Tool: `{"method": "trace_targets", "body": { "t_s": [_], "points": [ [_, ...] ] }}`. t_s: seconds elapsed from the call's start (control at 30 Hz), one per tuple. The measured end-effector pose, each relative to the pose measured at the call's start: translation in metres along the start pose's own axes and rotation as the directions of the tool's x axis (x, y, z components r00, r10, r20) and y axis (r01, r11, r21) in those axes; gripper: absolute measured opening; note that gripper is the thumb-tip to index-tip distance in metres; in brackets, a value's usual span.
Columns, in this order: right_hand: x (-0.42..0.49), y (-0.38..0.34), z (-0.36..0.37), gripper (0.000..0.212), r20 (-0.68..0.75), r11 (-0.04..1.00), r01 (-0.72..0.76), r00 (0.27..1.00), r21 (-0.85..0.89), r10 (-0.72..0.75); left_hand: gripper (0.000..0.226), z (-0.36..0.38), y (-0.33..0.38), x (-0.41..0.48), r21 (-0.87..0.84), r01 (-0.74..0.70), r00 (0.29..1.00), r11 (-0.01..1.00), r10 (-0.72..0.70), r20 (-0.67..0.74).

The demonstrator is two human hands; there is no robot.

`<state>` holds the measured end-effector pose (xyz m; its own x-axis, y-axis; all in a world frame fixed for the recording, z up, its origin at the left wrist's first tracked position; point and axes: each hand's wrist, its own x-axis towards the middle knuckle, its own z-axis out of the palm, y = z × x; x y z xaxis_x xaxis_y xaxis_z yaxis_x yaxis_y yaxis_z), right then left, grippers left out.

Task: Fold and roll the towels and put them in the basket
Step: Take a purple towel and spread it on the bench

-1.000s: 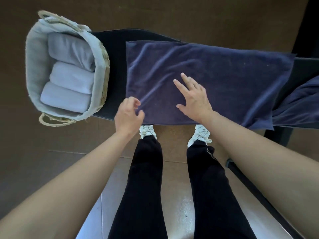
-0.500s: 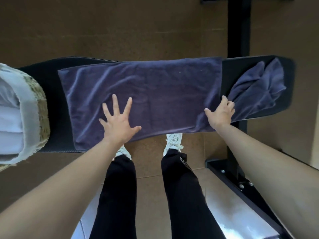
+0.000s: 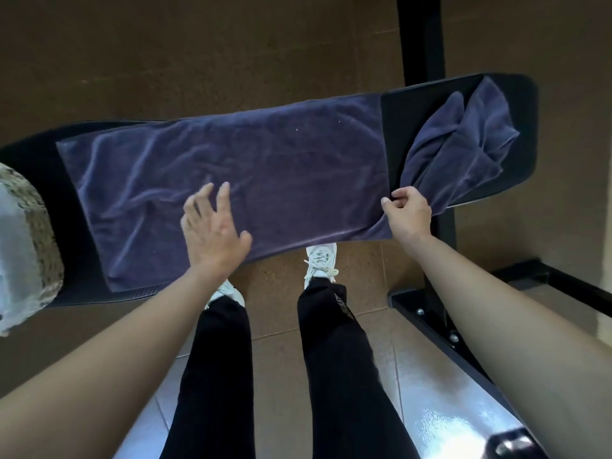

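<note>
Navy terry towel [image 3: 265, 180] lies flat along the black padded bench [image 3: 410, 127], softly creased. The left hand [image 3: 212, 226] rests on it, fingers spread and grip released — the right hand [image 3: 409, 213] pinches the towel's near right corner. A second towel [image 3: 470, 140] lies crumpled beside it; the woven, cloth-lined basket [image 3: 36, 226] sits at the left edge.
</note>
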<state>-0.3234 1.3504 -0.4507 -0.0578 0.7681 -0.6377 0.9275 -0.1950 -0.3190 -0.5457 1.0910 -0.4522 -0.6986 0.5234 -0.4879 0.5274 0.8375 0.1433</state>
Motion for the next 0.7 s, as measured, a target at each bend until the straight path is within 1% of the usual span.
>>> {"method": "trace_targets", "body": {
  "t_s": [0.03,0.07,0.1,0.13,0.2,0.27,0.3,0.33,0.4,0.5,0.57,0.63,0.7],
  "points": [
    [0.000,0.000,0.000,0.026,0.002,0.999,-0.007,1.000,0.050,0.007,0.088,0.001,0.019,-0.004,-0.069,-0.065,0.997,0.995,0.062,-0.040],
    [0.000,0.000,0.000,0.029,0.006,0.995,-0.018,1.000,0.100,0.017,0.074,0.004,0.040,-0.007,-0.149,-0.120,0.992,0.981,0.115,-0.046],
    [0.001,0.000,0.000,0.032,0.022,0.987,-0.035,0.999,0.155,0.032,0.061,0.006,0.062,-0.010,-0.234,-0.151,0.988,0.960,0.152,-0.015],
    [0.002,-0.001,-0.001,0.035,0.050,0.976,-0.057,0.998,0.209,0.047,0.050,0.009,0.084,-0.014,-0.321,-0.151,0.983,0.935,0.175,0.048],
    [0.008,-0.002,-0.003,0.036,0.129,0.956,-0.122,0.988,0.268,0.089,0.033,0.015,0.125,-0.022,-0.486,-0.088,0.963,0.869,0.198,0.181],
    [0.011,-0.004,-0.006,0.025,0.244,0.942,-0.178,0.964,0.285,0.108,0.026,0.019,0.158,-0.027,-0.607,0.015,0.946,0.794,0.185,0.266],
    [0.011,-0.006,-0.008,0.019,0.309,0.931,-0.201,0.945,0.305,0.103,0.027,0.021,0.171,-0.028,-0.637,0.061,0.937,0.768,0.175,0.301],
    [0.009,-0.010,-0.011,0.015,0.367,0.918,-0.223,0.925,0.330,0.093,0.030,0.022,0.182,-0.030,-0.642,0.095,0.928,0.761,0.166,0.334],
    [0.007,-0.015,-0.015,0.016,0.440,0.897,-0.256,0.895,0.360,0.079,0.039,0.025,0.197,-0.033,-0.620,0.124,0.920,0.775,0.145,0.364],
    [0.006,-0.020,-0.021,0.017,0.510,0.892,-0.279,0.858,0.357,0.064,0.045,0.030,0.213,-0.035,-0.579,0.149,0.934,0.802,0.079,0.349],
    [0.007,-0.023,-0.023,0.011,0.561,0.888,-0.289,0.827,0.357,0.043,0.040,0.032,0.221,-0.032,-0.566,0.177,0.942,0.805,0.028,0.335],
    [0.009,-0.027,-0.024,0.011,0.588,0.896,-0.284,0.808,0.340,0.033,0.027,0.033,0.226,-0.030,-0.563,0.166,0.954,0.809,0.014,0.301],
    [0.011,-0.032,-0.024,0.010,0.563,0.916,-0.263,0.825,0.302,0.051,0.014,0.033,0.228,-0.028,-0.551,0.113,0.968,0.827,0.034,0.249]
  ]
}}
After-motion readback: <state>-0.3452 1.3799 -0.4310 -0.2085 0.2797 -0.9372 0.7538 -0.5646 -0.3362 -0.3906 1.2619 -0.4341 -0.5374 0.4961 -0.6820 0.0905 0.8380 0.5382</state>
